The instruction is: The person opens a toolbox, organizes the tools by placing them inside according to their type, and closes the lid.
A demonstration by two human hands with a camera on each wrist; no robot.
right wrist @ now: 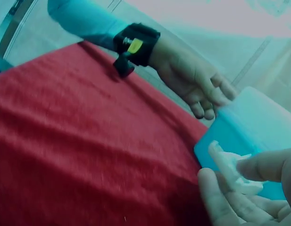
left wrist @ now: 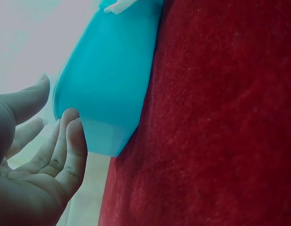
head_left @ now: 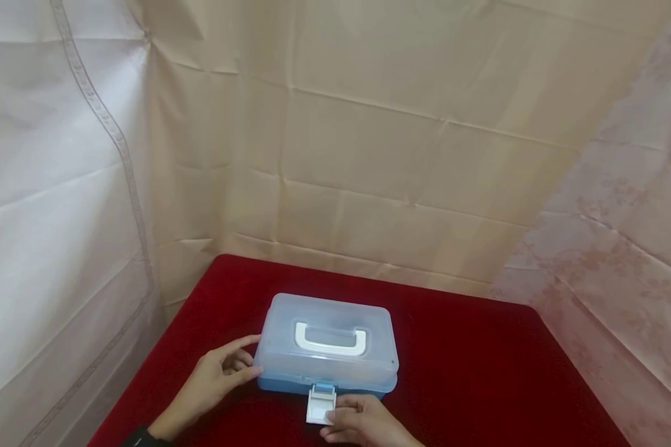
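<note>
A plastic storage box with a cloudy clear lid (head_left: 330,310) and a blue base (head_left: 282,382) sits on a red cloth. Its white carry handle (head_left: 331,349) lies folded on the lid, which rests down on the base. At the front, a white latch (head_left: 320,410) is swung outward, hanging from the blue hinge tab. My right hand (head_left: 366,421) pinches the latch at its right edge, thumb on one face and fingers behind, as the right wrist view shows. Against the box's left end, my left hand (head_left: 215,375) touches with relaxed fingers, the thumb at the front left corner.
Red cloth (head_left: 470,366) covers the table, whose far edge runs behind the box. Beige sheeting (head_left: 369,155) hangs at the back, with pale curtains (head_left: 50,186) on the left and a floral one (head_left: 620,236) on the right. A black strap (right wrist: 140,42) circles the left wrist.
</note>
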